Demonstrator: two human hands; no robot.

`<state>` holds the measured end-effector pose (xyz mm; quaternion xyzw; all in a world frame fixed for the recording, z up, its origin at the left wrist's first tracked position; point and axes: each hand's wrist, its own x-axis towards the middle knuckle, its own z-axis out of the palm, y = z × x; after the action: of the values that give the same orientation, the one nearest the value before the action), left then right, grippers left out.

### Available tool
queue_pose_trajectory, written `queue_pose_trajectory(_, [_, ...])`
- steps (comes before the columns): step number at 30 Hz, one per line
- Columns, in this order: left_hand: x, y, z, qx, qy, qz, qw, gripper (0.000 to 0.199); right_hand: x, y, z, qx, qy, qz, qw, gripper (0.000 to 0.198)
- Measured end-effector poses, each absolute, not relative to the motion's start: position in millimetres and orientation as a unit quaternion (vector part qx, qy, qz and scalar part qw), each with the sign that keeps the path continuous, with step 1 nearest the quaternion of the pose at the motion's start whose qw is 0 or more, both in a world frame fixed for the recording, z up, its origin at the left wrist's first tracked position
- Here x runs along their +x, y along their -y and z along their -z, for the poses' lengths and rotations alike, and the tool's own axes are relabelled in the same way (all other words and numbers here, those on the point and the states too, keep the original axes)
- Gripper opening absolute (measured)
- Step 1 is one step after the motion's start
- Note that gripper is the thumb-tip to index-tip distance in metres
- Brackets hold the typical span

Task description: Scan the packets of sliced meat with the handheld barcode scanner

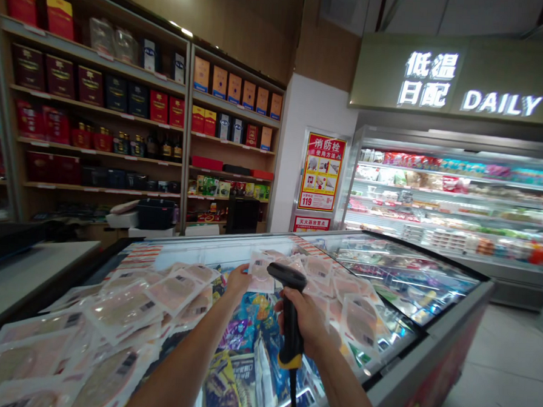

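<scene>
My right hand [308, 321] is wrapped round the handle of a black and yellow barcode scanner [290, 326], whose cable hangs down towards me. The scanner's head points left, close to a flat clear packet [261, 274] with a small barcode label. My left hand [239, 279] pinches the left edge of that packet over the glass top of a chest freezer [187, 247]. More flat packets with pale round contents lie in a heap on the left [124, 308] and in another on the right [360, 320]. The scanner's head partly covers the held packet.
Colourful bags [244, 372] show under the freezer glass. A white counter [31, 276] stands at the left. Behind are shelves of boxed bottles [95, 85], a red and yellow fire hydrant notice [321, 173] and a lit refrigerated display [435, 206]. Tiled floor [495, 361] lies at right.
</scene>
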<state>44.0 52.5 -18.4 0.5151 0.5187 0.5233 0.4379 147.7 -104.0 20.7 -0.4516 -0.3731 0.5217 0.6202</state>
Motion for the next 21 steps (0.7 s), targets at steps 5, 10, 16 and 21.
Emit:
queue_pose_trajectory(5, [35.9, -56.0, 21.5, 0.586, -0.547, -0.483, 0.353, 0.043, 147.3, 96.7, -15.8, -0.467, 0.359, -0.509, 0.627, 0.028])
queue_pose_trajectory(10, [19.6, -70.8, 28.6, 0.616, -0.604, -0.423, 0.279, 0.041, 147.1, 91.3, -11.1, -0.483, 0.364, -0.493, 0.626, 0.027])
queue_pose_trajectory(16, [-19.7, -75.5, 18.7, 0.644, -0.634, -0.375, 0.205, 0.034, 162.3, 89.2, -5.9, -0.508, 0.349, -0.462, 0.638, 0.024])
queue_pose_trajectory(21, [-48.2, -73.8, 10.3, 0.656, -0.664, -0.326, 0.15, 0.039, 186.7, 90.6, -2.0, -0.507, 0.325, -0.45, 0.659, 0.026])
